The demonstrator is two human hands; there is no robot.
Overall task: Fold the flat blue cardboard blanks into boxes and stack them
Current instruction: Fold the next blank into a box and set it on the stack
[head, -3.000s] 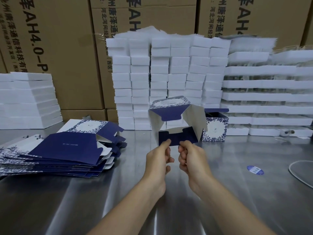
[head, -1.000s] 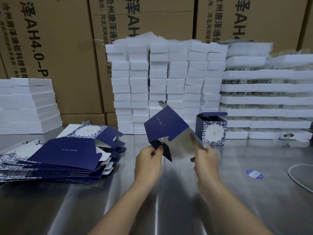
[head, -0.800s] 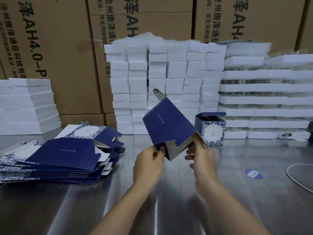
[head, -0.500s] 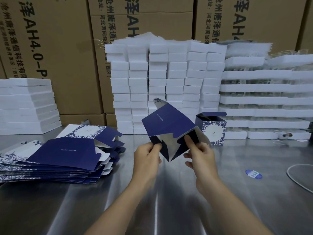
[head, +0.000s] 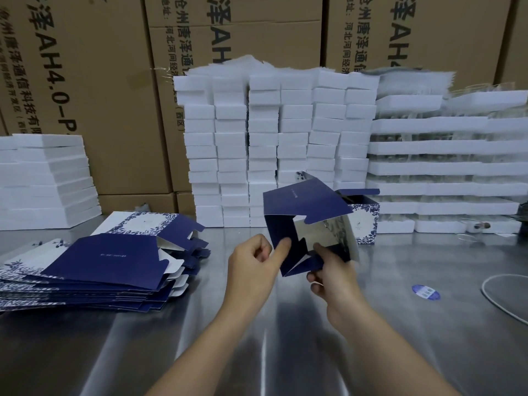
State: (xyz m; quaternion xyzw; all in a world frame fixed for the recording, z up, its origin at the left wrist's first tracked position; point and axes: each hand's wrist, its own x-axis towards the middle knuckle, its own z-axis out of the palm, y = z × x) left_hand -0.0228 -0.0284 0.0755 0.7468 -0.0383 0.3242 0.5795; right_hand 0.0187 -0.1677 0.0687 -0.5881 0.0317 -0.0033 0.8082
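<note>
half-folded blue box [head: 305, 208] tilted, mid-air | flat blanks [head: 94, 261] stacked left | folded box [head: 364, 221] upright

blank pile [head: 100, 264] left on table [head: 257, 338] | held box [head: 303, 204] centre | finished box [head: 367, 221] behind it | foam stacks [head: 263, 138] rearmost

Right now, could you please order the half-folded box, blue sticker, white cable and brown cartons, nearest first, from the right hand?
1. half-folded box, held in the right hand
2. blue sticker, on the table rightward
3. white cable, at the right edge
4. brown cartons, at the back
</note>
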